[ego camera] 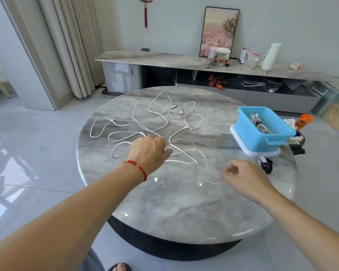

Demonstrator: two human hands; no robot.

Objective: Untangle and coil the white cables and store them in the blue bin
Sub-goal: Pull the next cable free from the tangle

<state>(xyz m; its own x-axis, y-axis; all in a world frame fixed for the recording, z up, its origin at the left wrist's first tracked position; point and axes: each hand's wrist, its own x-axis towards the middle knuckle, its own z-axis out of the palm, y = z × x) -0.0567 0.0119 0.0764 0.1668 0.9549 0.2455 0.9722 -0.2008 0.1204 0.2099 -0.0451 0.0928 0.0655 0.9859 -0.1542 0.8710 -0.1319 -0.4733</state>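
Evidently pinching a strand with left hand (pixel 152 148), right hand (pixel 241 176) curled on its blurred tail, probably to draw 1 line free. White cables (pixel 145 122) sprawled across marble table (pixel 174 202); blue bin (pixel 262 127) right, holding 1 coiled bundle.

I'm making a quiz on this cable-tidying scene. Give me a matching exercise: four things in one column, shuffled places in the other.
1. bin
2. loose cables
3. bracelet
4. coiled cable

a. spread over the middle of the table
b. on the left wrist
c. inside the bin
d. at the table's right edge, on a white lid

Pairs: 1-d, 2-a, 3-b, 4-c
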